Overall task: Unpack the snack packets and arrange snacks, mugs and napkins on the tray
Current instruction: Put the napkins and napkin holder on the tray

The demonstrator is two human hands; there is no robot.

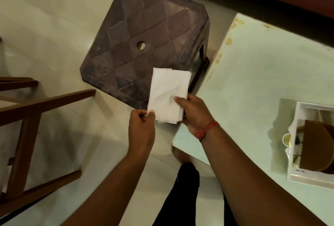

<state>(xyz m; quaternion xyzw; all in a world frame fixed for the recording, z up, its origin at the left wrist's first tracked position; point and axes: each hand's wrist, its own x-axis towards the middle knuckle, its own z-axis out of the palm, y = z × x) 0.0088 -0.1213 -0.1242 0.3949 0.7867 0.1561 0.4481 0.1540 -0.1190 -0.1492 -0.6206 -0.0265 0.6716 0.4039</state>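
Glossy tiled floor [54,27]; both hands pinch soft folded napkins [169,95].

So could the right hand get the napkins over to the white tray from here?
Probably yes. The right hand holds the napkins at the table corner, and bare tabletop lies between it and the tray.

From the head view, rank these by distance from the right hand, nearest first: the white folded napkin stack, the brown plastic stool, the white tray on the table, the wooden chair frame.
1. White folded napkin stack: held in the right hand, pinched by the left hand too.
2. Brown plastic stool: just beyond, up-left.
3. White tray: far right, on the pale green table.
4. Wooden chair frame: far left.
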